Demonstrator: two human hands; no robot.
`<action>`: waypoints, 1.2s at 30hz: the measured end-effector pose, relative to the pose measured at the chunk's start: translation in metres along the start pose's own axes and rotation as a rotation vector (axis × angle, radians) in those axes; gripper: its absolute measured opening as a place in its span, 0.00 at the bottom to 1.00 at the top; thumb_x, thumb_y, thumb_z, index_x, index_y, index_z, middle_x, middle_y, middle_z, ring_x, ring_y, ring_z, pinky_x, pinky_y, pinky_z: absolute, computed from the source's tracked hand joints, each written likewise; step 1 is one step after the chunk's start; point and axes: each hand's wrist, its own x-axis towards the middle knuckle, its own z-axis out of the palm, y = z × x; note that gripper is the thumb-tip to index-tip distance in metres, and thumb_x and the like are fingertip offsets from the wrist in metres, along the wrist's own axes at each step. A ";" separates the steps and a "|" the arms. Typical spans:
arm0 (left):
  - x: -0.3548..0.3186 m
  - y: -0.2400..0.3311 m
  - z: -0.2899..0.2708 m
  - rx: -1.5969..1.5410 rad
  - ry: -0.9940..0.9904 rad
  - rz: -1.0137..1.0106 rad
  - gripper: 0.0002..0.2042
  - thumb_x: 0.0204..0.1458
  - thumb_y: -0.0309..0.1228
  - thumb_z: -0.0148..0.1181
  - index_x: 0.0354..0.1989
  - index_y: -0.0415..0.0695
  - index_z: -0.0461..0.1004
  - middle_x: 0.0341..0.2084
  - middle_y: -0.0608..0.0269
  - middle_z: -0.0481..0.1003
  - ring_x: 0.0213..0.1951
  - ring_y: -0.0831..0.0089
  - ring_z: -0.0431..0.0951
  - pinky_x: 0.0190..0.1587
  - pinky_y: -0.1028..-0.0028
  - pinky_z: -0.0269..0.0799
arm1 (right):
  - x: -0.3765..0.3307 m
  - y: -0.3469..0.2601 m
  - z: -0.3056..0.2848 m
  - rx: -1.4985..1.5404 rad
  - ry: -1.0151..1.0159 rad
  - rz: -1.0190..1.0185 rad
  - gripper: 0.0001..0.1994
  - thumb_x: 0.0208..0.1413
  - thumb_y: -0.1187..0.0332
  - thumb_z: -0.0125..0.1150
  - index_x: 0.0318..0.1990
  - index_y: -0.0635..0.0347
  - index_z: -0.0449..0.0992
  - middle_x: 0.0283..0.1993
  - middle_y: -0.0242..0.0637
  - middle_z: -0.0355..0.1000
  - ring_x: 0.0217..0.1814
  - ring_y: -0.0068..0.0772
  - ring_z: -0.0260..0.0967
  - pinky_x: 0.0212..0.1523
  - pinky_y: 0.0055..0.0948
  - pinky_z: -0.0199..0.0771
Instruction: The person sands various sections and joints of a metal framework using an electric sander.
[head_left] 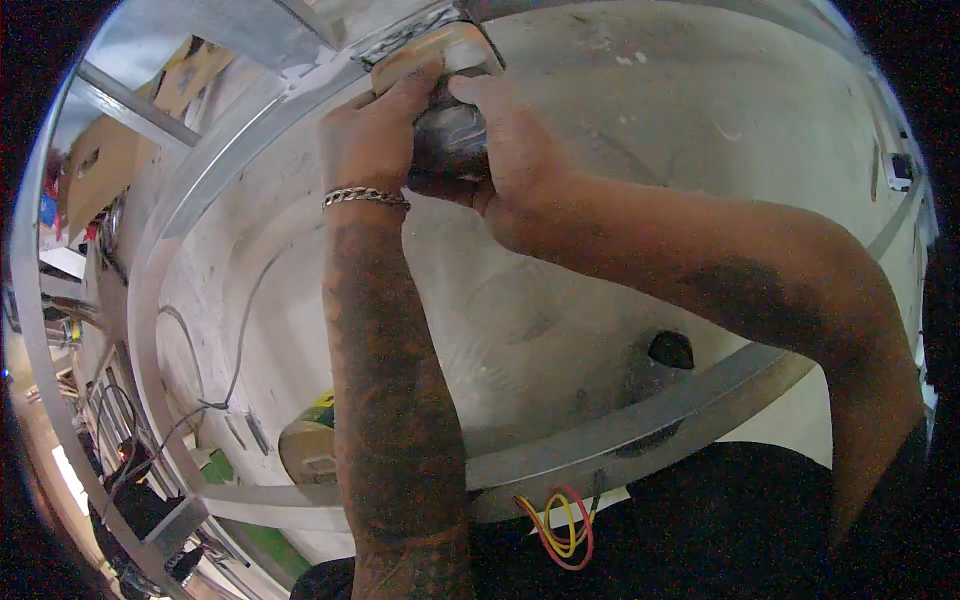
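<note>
Near the top of the view, my left hand [375, 135] and my right hand [520, 135] close round a dark, glossy hand-held tool [450, 140], thumbs near each other on its upper side. Its exact kind I cannot make out. Just beyond the fingers lies a tan and white block-like piece [440, 52], against a corner of the metal frame [265, 115]; whether it belongs to the tool is unclear. A chain bracelet [367, 196] circles my left wrist. My fingertips are mostly hidden and slightly blurred.
A curved metal rail [650, 415] crosses in front of me, with looped red and yellow wires [560, 535] hanging from it. A thin grey cable [240, 340] runs at the left. Beyond are a tape-like roll [308, 450], a cardboard box [115, 165] and a small black object [671, 350].
</note>
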 end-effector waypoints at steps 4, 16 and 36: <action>-0.001 0.003 -0.005 0.006 -0.018 -0.004 0.31 0.40 0.52 0.75 0.39 0.31 0.84 0.32 0.52 0.83 0.35 0.68 0.82 0.42 0.68 0.76 | -0.001 0.001 0.003 0.032 0.039 0.041 0.19 0.63 0.52 0.54 0.54 0.53 0.70 0.49 0.37 0.76 0.48 0.37 0.78 0.49 0.45 0.84; -0.006 0.007 -0.013 0.053 -0.030 0.024 0.29 0.41 0.50 0.75 0.38 0.31 0.84 0.32 0.53 0.83 0.35 0.69 0.81 0.43 0.69 0.76 | -0.003 0.004 0.003 -0.034 0.041 0.047 0.20 0.64 0.52 0.54 0.56 0.53 0.69 0.50 0.38 0.76 0.48 0.39 0.79 0.49 0.45 0.84; -0.005 0.007 -0.012 0.080 -0.038 0.026 0.28 0.41 0.48 0.74 0.38 0.30 0.84 0.31 0.54 0.83 0.33 0.71 0.81 0.40 0.68 0.77 | -0.010 0.004 0.007 0.029 -0.027 0.057 0.19 0.64 0.51 0.52 0.56 0.51 0.69 0.49 0.37 0.77 0.49 0.38 0.78 0.51 0.44 0.83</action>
